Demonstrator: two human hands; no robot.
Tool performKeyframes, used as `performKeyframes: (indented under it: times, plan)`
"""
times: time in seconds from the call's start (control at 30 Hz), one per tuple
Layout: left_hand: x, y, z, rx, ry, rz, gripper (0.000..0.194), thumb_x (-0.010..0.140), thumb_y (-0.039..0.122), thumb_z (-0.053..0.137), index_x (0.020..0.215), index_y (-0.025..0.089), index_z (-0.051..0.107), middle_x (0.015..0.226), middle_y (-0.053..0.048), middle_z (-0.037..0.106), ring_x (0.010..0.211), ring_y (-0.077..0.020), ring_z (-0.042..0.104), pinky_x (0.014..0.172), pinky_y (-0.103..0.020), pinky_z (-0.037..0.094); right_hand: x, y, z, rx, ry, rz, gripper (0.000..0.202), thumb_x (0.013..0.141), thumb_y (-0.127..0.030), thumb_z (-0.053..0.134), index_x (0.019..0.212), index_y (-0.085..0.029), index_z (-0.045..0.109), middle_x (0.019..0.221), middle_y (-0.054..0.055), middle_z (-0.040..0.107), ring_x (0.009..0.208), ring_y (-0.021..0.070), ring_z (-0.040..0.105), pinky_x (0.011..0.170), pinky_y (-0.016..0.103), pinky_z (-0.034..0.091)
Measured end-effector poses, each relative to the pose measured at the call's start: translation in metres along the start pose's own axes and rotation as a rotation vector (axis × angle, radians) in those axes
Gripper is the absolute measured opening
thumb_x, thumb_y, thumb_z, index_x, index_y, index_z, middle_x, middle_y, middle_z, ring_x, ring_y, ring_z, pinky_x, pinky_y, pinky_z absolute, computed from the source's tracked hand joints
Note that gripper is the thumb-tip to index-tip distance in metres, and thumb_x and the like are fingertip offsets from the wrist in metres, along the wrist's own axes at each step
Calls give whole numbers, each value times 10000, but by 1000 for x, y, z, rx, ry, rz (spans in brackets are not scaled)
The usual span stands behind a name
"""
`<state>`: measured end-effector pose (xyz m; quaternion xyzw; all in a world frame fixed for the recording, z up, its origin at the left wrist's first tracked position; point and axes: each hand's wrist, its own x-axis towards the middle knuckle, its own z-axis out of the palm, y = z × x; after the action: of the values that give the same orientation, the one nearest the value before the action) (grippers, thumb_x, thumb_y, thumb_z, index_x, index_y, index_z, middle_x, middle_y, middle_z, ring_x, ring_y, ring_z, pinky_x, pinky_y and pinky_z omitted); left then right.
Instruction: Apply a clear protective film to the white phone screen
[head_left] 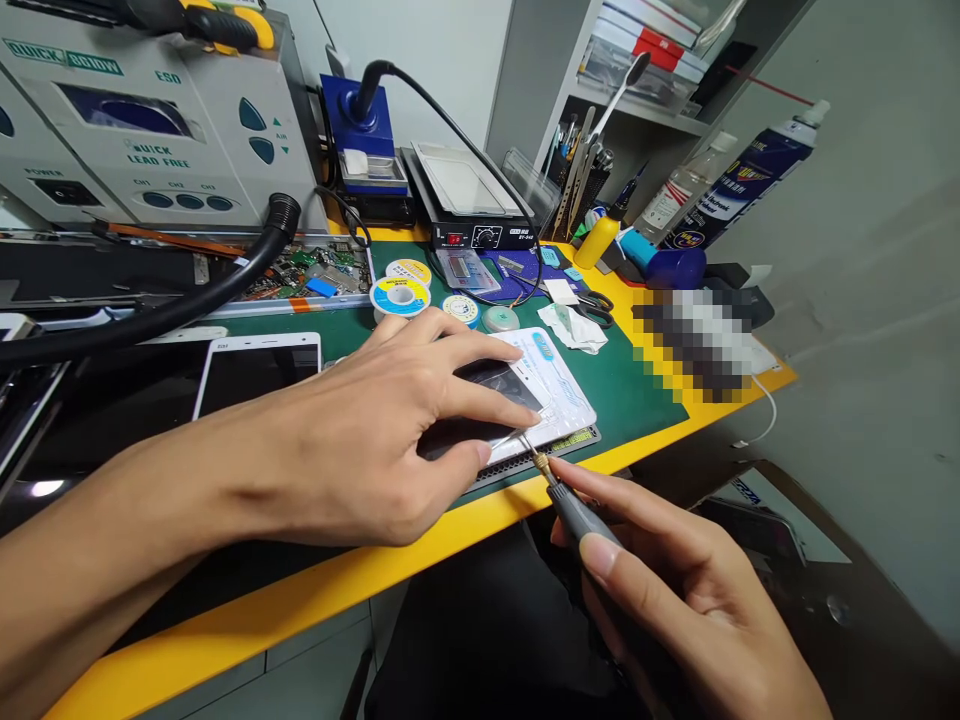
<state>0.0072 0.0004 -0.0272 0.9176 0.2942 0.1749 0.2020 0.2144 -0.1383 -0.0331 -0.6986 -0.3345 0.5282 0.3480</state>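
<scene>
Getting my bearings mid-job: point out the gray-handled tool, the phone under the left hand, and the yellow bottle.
Gray-handled tool [574, 510]: head view, on its handle.
Phone [492, 377]: head view, on its dark screen.
Yellow bottle [598, 243]: head view, on its body.

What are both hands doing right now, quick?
Left hand: open, spread across the white-edged phone, touching it.
Right hand: closed, holding the dark-handled tool.
</scene>
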Motion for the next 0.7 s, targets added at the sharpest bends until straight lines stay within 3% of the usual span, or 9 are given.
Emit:
performKeyframes:
  times: [0.17,0.37,0.6,0.7]
  plan:
    - [0,0,0,3,8,-8,390,874,285,619,1199,459,746,1488,29,573,1367,-368,444,1171,-701,260,-1,-3,1,-1,-41,-15,543,855,-569,718,1324,-296,695,506,-29,455,413,95,388,357,184,264]
    - [0,0,0,4,3,-2,389,878,284,610,1199,453,749,1488,27,574,1379,-362,438,1178,-688,263,1,-4,1,-14,-58,-32,530,856,-557,717,1323,-309,695,661,15,601,435,91,408,355,192,294]
    - [0,0,0,-3,8,-10,385,877,283,607,1189,457,751,1489,33,570,1373,-373,440,1169,-698,261,-1,-2,2,-33,-23,-33,541,850,-563,729,1324,-305,698,535,-23,481,441,95,419,362,173,300]
    - [-1,0,0,3,-2,-7,388,874,284,611,1193,453,751,1494,25,567,1370,-378,442,1163,-705,262,-2,-1,3,-33,-9,-35,527,846,-556,738,1310,-308,708,576,-15,523,439,83,424,369,174,324]
